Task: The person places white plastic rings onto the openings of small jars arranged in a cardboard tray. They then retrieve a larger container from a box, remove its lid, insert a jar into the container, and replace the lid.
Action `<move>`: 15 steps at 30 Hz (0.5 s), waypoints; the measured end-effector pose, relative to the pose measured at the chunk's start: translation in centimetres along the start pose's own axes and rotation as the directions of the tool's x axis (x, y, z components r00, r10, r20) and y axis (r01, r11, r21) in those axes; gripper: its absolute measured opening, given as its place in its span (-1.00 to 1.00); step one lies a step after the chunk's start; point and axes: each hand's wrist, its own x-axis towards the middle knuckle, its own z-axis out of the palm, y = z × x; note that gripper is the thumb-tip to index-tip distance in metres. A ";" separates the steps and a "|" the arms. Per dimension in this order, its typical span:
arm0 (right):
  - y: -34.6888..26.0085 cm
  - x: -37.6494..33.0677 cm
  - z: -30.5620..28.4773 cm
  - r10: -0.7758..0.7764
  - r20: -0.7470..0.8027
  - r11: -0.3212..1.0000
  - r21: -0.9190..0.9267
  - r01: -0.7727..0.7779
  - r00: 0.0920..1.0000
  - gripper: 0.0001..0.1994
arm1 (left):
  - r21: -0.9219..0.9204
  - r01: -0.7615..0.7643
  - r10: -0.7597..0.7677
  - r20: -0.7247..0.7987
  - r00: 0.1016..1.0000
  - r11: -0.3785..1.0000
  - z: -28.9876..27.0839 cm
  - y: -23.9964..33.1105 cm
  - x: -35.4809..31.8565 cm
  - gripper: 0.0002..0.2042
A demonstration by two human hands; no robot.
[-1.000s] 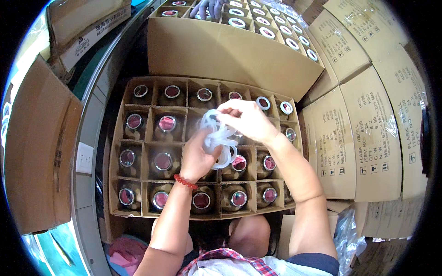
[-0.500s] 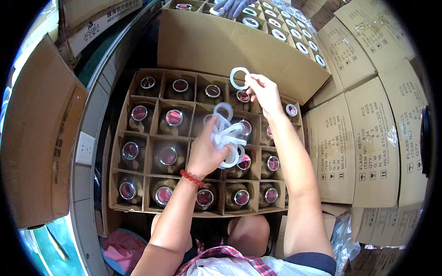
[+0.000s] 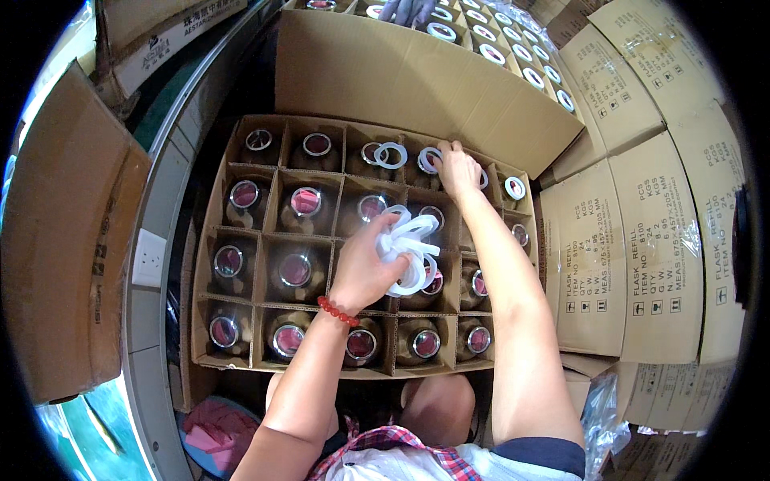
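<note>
My left hand (image 3: 365, 264), with a red bead bracelet at the wrist, grips a bunch of translucent white plastic rings (image 3: 411, 250) over the middle of a divided carton (image 3: 241, 369). Glass flask liners (image 3: 295, 271) with shiny mouths stand upright in its compartments. At the far row my right hand (image 3: 459, 171) has its fingers closed at a white ring (image 3: 429, 160) on a flask mouth; the fingertips are partly hidden. Beside that hand, another ring (image 3: 484, 178) is partly covered. One ring (image 3: 391, 155) overlaps a flask mouth off-centre. A further ring (image 3: 515, 187) sits on the far right flask.
Behind stands a second carton (image 3: 417, 88) of flasks topped with white rings, with a co-worker's gloved hand (image 3: 407, 11) over it. Stacked cartons (image 3: 658, 232) rise on the right. A grey bench edge (image 3: 146, 321) and an upright cardboard box (image 3: 68, 232) are at left.
My right hand has lowered its ring from the air onto the far row. A loose ring near my left hand now overlaps a far-row flask mouth. The view has shifted slightly.
</note>
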 end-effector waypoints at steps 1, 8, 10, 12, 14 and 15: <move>0.0 -0.2 -0.1 -0.035 -0.045 0.999 0.007 0.035 0.998 -0.78 | -0.010 -0.001 0.001 0.003 1.000 1.000 0.1 0.0 0.0 -0.49; 0.6 -2.7 -0.8 -0.296 0.020 0.952 0.088 0.293 0.955 -0.77 | 0.048 -0.003 0.003 0.014 1.000 0.999 -0.1 0.7 -0.2 -0.49; 0.9 -2.6 -0.9 -0.337 -0.034 0.938 0.072 0.339 0.941 -0.79 | 0.087 -0.045 0.043 0.015 0.999 0.995 0.1 0.6 -0.2 -0.48; 1.1 -2.4 -0.6 -0.363 -0.032 0.929 0.064 0.365 0.931 -0.80 | 0.066 -0.048 0.048 0.012 0.999 0.997 0.3 0.2 -0.1 -0.48; 0.7 -1.7 -0.1 -0.381 0.024 0.923 0.069 0.379 0.924 -0.80 | 0.039 -0.036 0.036 0.017 0.999 0.999 0.2 0.2 -0.1 -0.49; 0.4 -1.7 -0.4 -0.376 0.066 0.927 0.012 0.376 0.924 -0.82 | 0.023 -0.022 0.022 0.023 1.000 0.999 0.0 0.4 -0.2 -0.49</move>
